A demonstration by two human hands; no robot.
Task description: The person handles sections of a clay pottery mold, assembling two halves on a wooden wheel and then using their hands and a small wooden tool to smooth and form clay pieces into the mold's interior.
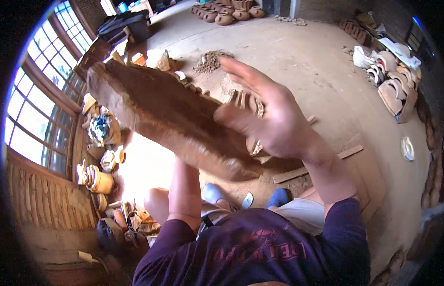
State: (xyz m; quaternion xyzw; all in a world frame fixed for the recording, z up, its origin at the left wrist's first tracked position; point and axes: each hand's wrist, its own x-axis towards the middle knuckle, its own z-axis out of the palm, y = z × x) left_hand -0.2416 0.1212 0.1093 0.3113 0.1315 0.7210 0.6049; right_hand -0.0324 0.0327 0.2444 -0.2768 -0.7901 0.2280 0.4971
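A large thick slab of brown clay (160, 105), long and rough-edged, is held tilted up in front of me, its far left end the higher one. My left forearm (185, 190) rises beneath it; the slab hides my left hand, which bears it from underneath. My right hand (281, 117) is raised beside the slab's right part, open and a little blurred. Its fingers stretch up and away from the thumb, and nothing is in it. The thumb overlaps the slab's face; whether it touches I cannot tell.
Wooden strips (322, 164) lie on the floor beyond my knees. A crumbled clay heap (213, 61) is ahead. Round clay pots (224, 18) stand at the far wall, broken pottery (393, 90) at the right. A yellowish bucket (102, 182) and clutter line the left window wall.
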